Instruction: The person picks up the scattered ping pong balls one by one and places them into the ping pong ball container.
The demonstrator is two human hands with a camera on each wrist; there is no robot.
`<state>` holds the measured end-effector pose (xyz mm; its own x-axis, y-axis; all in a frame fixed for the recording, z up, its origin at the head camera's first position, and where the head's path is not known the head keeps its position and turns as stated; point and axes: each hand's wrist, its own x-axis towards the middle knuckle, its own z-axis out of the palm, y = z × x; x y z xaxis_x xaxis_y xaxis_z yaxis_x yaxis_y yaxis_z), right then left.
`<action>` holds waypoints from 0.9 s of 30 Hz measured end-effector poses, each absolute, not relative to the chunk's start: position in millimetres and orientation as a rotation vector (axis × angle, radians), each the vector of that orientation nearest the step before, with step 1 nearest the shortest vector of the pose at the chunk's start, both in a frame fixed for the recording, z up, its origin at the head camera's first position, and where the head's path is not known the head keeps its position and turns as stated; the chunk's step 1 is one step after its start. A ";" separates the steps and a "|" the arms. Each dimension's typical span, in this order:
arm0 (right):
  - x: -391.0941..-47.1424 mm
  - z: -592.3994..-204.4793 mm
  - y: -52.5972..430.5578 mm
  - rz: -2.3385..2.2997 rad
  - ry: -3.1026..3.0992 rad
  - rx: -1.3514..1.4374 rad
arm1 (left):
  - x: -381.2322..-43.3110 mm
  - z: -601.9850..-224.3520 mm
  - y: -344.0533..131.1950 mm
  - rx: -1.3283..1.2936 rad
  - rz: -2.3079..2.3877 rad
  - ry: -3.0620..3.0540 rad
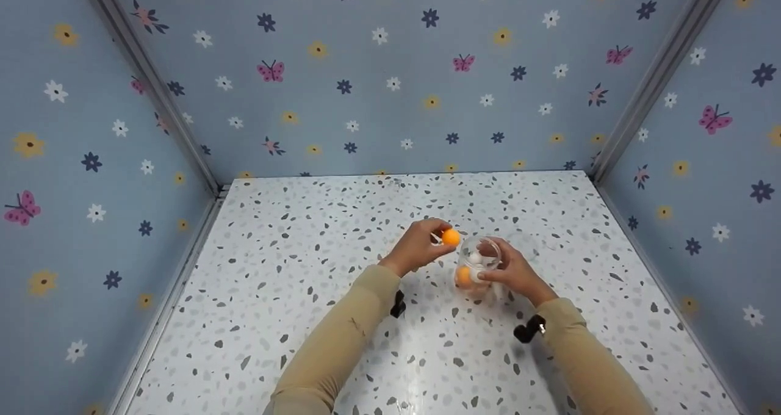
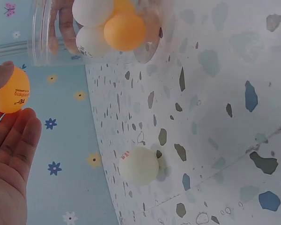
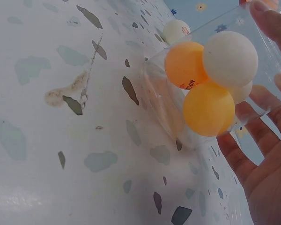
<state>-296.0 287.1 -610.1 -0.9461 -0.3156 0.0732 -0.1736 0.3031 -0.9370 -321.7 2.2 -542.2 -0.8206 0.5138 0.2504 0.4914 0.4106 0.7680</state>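
Note:
My left hand (image 1: 421, 244) pinches an orange ping-pong ball (image 1: 451, 237) between thumb and fingers, just left of the jar's mouth. The ball's printed side shows in the left wrist view. My right hand (image 1: 512, 271) grips a clear jar (image 1: 488, 244) from its right side, fingers curled round the wall. Inside the jar lie orange balls (image 3: 209, 109) and white balls (image 3: 230, 59), several in all. In the left wrist view, a loose white ping-pong ball (image 2: 138, 166) rests on the table; the head view does not clearly show it.
The speckled white tabletop (image 1: 293, 232) is bounded by blue flowered panels (image 1: 390, 97) at the back and both sides, with metal posts at the corners. A faint clear round outline (image 1: 529, 244) lies behind my right hand; its kind is unclear.

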 end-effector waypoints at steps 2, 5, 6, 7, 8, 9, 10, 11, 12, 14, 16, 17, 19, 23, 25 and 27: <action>-296.0 -610.6 287.7 -1.728 2.426 -0.465 | -322.1 -540.4 5.4 0.954 1.416 2.616; -296.6 -611.5 288.4 -1.748 2.406 -0.482 | -322.4 -537.1 10.0 0.988 1.415 2.606; -296.8 -611.8 288.5 -1.757 2.397 -0.488 | -322.5 -536.1 11.4 1.002 1.410 2.601; -297.0 -612.1 288.7 -1.761 2.395 -0.493 | -322.6 -535.4 12.8 1.018 1.402 2.599; -297.1 -612.2 288.8 -1.766 2.393 -0.498 | -322.7 -534.7 14.2 1.032 1.392 2.596; -297.1 -612.2 288.8 -1.769 2.390 -0.501 | -322.9 -534.3 15.6 1.045 1.378 2.594; -297.1 -612.2 288.9 -1.770 2.389 -0.503 | -322.9 -533.9 17.0 1.058 1.361 2.596; -297.1 -612.3 289.1 -1.770 2.391 -0.502 | -322.9 -533.6 18.4 1.071 1.348 2.594; -297.0 -612.2 289.2 -1.768 2.393 -0.499 | -322.9 -533.6 20.0 1.082 1.330 2.596; -296.7 -612.2 289.6 -1.764 2.401 -0.491 | -322.6 -533.5 23.0 1.097 1.313 2.594; -296.7 -612.2 289.8 -1.759 2.406 -0.485 | -322.1 -533.6 25.9 1.109 1.303 2.597; -296.7 -612.2 289.8 -1.756 2.407 -0.486 | -321.8 -533.8 27.4 1.114 1.297 2.602; -296.5 -611.9 289.5 -1.750 2.410 -0.478 | -321.0 -534.0 29.8 1.126 1.284 2.613; -295.5 -610.9 288.3 -1.759 2.402 -0.459 | -320.2 -534.5 33.7 1.146 1.247 2.624; -295.2 -610.6 287.9 -1.771 2.395 -0.447 | -321.1 -535.6 35.1 1.162 1.237 2.619; -295.3 -610.7 287.8 -1.780 2.391 -0.455 | -322.2 -536.9 36.2 1.173 1.225 2.619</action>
